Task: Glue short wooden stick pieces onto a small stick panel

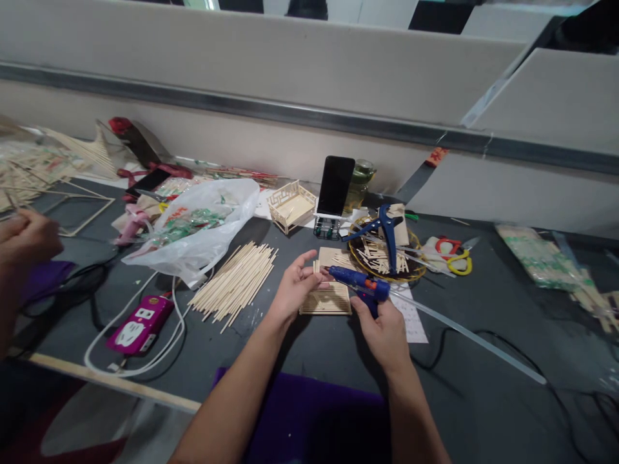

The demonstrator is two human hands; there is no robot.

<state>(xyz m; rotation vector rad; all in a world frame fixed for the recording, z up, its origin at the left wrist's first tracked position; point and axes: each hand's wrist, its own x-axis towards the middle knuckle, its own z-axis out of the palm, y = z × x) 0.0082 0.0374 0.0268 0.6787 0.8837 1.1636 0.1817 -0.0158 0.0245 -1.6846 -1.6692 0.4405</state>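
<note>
My right hand (385, 330) grips a blue hot glue gun (356, 280), and a long translucent glue stick (464, 332) trails out of its back. The gun's nozzle points left, close to the fingertips of my left hand (300, 283). Thumb and fingers of that hand pinch a short wooden stick (316, 265), partly hidden by them. Just below lies a small panel of wooden sticks (325, 303), which my left hand partly covers. Whether the nozzle touches the stick, I cannot tell.
Left of my hands are a pile of wooden sticks (236, 280), a white plastic bag (203, 222) and a purple power strip (140, 324). Behind stand a small wooden model (293, 207) and a phone (335, 185). Rightward are a basket (355, 254) and scissors (459, 261). Another person's hand (29, 238) is far left.
</note>
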